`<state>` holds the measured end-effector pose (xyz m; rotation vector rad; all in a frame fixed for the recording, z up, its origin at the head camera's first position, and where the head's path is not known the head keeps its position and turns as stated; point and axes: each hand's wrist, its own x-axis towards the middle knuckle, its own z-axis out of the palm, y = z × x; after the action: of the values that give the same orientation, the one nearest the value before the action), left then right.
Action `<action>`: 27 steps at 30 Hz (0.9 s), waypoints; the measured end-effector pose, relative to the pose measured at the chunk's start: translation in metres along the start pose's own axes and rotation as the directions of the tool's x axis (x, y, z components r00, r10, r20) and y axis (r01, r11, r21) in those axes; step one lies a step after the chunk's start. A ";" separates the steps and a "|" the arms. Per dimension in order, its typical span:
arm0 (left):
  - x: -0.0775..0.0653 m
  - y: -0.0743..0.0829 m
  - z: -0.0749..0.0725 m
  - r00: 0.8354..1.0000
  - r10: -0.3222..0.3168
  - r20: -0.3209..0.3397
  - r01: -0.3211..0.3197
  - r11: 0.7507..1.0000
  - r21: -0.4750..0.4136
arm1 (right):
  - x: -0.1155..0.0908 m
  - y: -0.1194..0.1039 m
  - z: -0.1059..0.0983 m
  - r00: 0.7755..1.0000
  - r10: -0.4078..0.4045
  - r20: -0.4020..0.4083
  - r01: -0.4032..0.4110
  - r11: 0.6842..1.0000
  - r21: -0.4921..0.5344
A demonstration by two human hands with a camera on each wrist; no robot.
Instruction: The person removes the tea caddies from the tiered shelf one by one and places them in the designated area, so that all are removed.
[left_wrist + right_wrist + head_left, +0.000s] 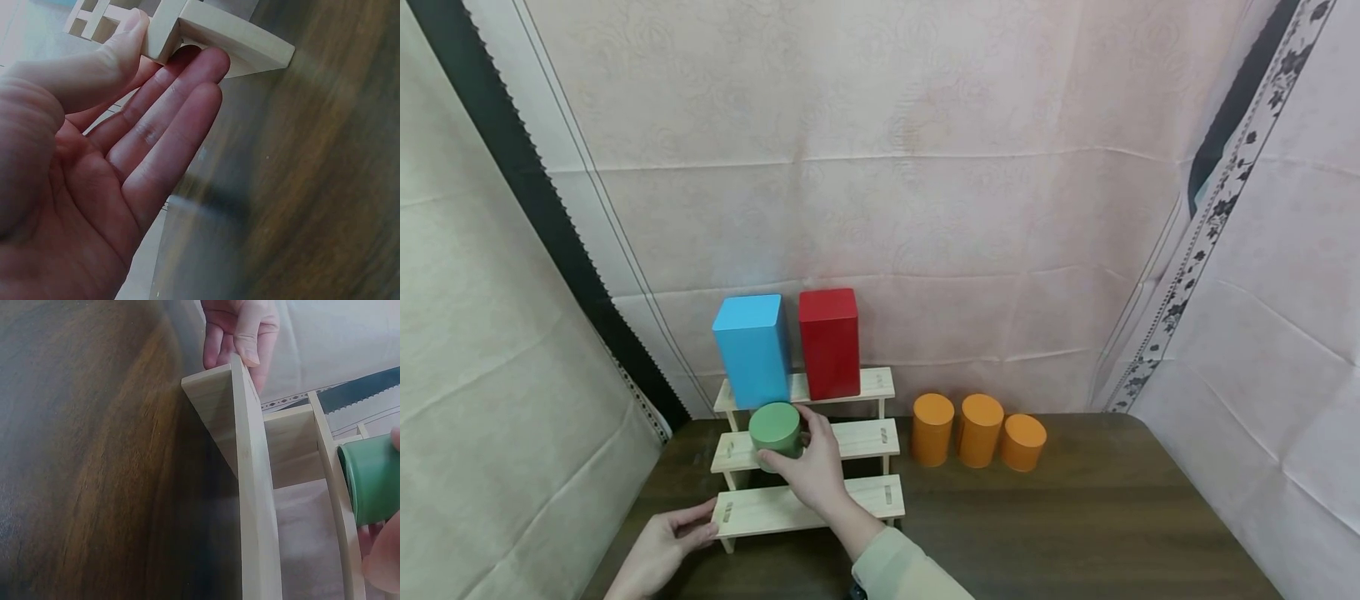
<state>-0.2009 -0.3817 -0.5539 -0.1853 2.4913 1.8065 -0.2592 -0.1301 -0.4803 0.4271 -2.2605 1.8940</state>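
A three-tier wooden step shelf [808, 507] stands on the table. My right hand [820, 467] grips a green cylinder [775, 427] at the left part of the middle tier, thumb on the near side and fingers on the far side. In the right wrist view, the green cylinder [375, 478] has its base at the middle board. At the left end of the lowest tier, my left hand [666, 542] pinches the board's end. The left wrist view shows that hand's thumb [128, 47] against the wood and its fingers [178, 137] fairly straight below.
On the top tier stand a blue block [752, 350] and a red block [830, 343]. To the shelf's right, three orange cylinders [932, 429] of differing heights stand on the dark wooden table [1075, 517]. Pale cloth [925, 208] hangs behind and at both sides.
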 end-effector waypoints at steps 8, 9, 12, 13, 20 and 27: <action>0.000 0.001 0.001 1.000 -0.002 -0.011 0.002 1.000 0.018 | 0.002 0.001 -0.008 1.000 0.024 -0.008 -0.023 0.996 0.083; 0.000 0.001 0.001 1.000 -0.002 -0.013 0.002 1.000 0.023 | 0.002 0.001 -0.010 1.000 0.026 -0.007 -0.025 0.996 0.087; 0.001 0.001 0.001 1.000 -0.002 -0.011 0.002 1.000 0.031 | 0.002 0.002 -0.015 0.999 0.032 -0.013 -0.030 0.994 0.106; 0.001 0.001 0.001 1.000 -0.002 -0.010 0.002 1.000 0.030 | 0.001 0.002 -0.017 0.999 0.033 -0.017 -0.031 0.993 0.112; -0.001 0.000 0.002 1.000 0.007 -0.004 -0.007 1.000 0.028 | -0.007 0.006 -0.034 0.999 0.038 -0.007 -0.037 0.989 0.145; -0.001 0.001 0.001 1.000 0.017 -0.006 -0.017 0.999 0.030 | -0.014 0.014 -0.059 1.000 0.010 0.000 -0.009 0.989 0.149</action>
<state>-0.2004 -0.3807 -0.5533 -0.1690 2.5299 1.7767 -0.2535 -0.0683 -0.4870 0.4357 -2.1321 2.0751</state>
